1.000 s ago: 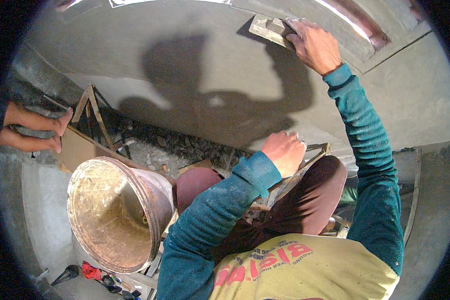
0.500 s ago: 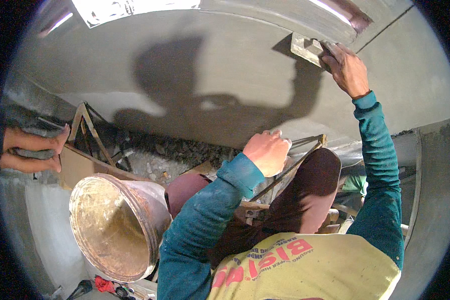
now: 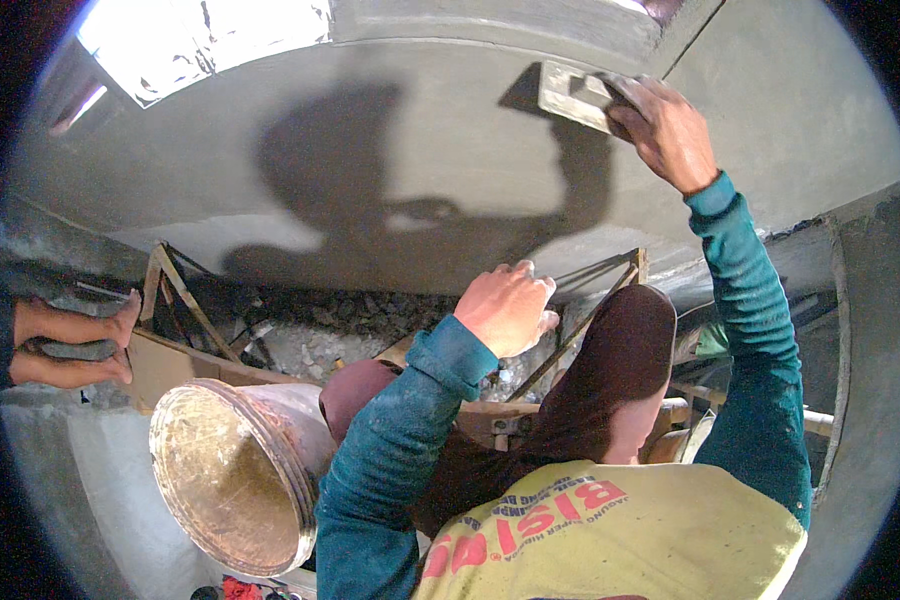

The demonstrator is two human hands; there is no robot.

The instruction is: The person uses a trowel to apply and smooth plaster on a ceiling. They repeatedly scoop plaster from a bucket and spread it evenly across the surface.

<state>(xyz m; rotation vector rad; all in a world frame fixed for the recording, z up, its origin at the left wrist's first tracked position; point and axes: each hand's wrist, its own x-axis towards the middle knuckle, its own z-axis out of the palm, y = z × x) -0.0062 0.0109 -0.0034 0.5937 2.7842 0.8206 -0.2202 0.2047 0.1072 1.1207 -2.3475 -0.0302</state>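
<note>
My right hand has its grip round the float, upper right of frame. It's further left than half a second ago, but my view's swung too, so real travel over the wall is unclear. Left hand is half curled, can't tell if empty.

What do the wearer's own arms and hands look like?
Long teal fabric sleeves, wrinkled and flecked with pale dust, ending in banded teal cuffs at both wrists. The left hand and right hand are bare, without gloves; no cables visible.
</note>
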